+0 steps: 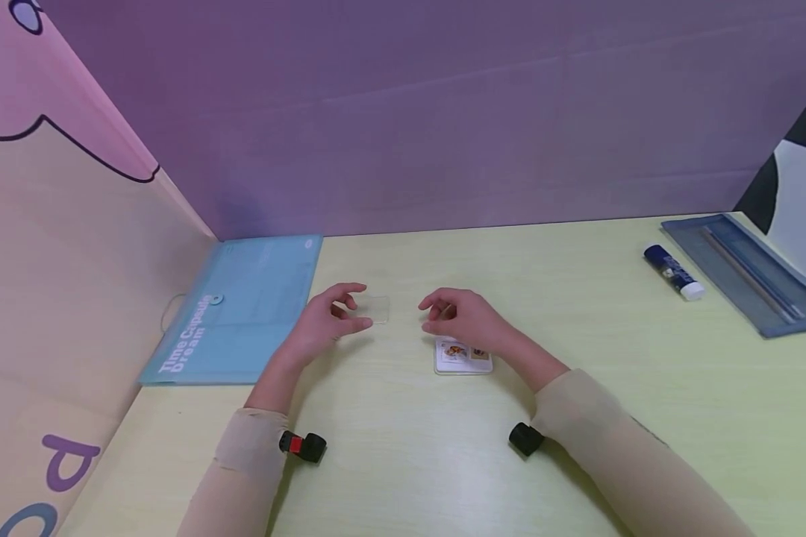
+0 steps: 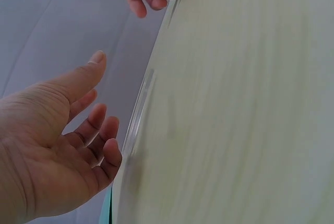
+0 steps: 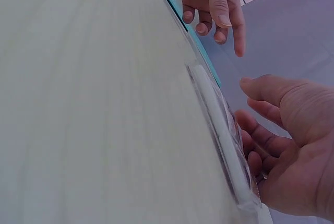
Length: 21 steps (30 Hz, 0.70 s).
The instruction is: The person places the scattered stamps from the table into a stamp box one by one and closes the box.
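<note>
A: Where is the left hand (image 1: 319, 321), and is it holding anything?

B: Left of the middle of the head view, holding nothing. Its grip is slack, thumb apart from the loosely bent fingers. A clear plastic piece (image 1: 379, 309) lies flat on the tabletop (image 1: 389, 462) just beside the fingertips; I can't tell whether they touch it.

A: And the right hand (image 1: 469, 317)?

B: Slightly right of the middle, its grip also relaxed, with nothing between thumb and fingers. Partly hidden beneath it in the frame, a small clear case with a printed insert (image 1: 455, 365) rests on the tabletop. The right wrist view shows the fingers close behind it, contact unclear.

A: What else is around?

B: At centre left, a light-blue document folder (image 1: 262, 335) lettered "Time Capsule" and "Dream". Towards the right edge, a navy glue stick (image 1: 674, 273) with a white end lies near a translucent blue-grey pouch (image 1: 719, 257) showing long, slim shapes. A purple backdrop (image 1: 443, 112) fills the top of the frame.
</note>
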### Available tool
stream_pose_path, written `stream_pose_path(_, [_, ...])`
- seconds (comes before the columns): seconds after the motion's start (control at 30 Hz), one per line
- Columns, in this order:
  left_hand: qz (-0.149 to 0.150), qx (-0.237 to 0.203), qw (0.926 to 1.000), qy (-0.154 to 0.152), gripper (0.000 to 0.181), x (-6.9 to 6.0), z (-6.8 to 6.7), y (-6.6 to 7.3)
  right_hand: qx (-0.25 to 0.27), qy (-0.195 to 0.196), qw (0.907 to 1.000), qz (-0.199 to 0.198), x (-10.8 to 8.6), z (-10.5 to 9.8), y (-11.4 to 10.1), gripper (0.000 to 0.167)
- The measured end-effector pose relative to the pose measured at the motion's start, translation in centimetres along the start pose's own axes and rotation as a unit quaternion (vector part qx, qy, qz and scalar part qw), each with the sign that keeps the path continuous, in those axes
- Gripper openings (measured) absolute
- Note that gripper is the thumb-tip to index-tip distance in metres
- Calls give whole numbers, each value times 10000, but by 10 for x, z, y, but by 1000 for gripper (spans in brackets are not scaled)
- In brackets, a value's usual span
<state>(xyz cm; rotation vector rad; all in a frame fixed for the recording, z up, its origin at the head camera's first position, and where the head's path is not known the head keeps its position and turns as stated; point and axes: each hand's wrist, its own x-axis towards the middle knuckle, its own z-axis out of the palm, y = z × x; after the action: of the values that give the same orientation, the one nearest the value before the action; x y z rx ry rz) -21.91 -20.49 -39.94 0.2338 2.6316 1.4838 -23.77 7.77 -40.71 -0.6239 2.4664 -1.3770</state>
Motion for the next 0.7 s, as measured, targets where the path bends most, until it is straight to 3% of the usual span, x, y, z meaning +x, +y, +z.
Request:
stream_pose_path(0.4, [-179, -18, 9998, 122, 63, -1, -16, -10, 29, 41, 10000, 24, 14, 8, -8, 32])
stream_pose_path(0.7, [-351, 85, 9993, 133, 65, 0, -19, -17, 41, -15, 10000, 6, 28, 17, -8, 32])
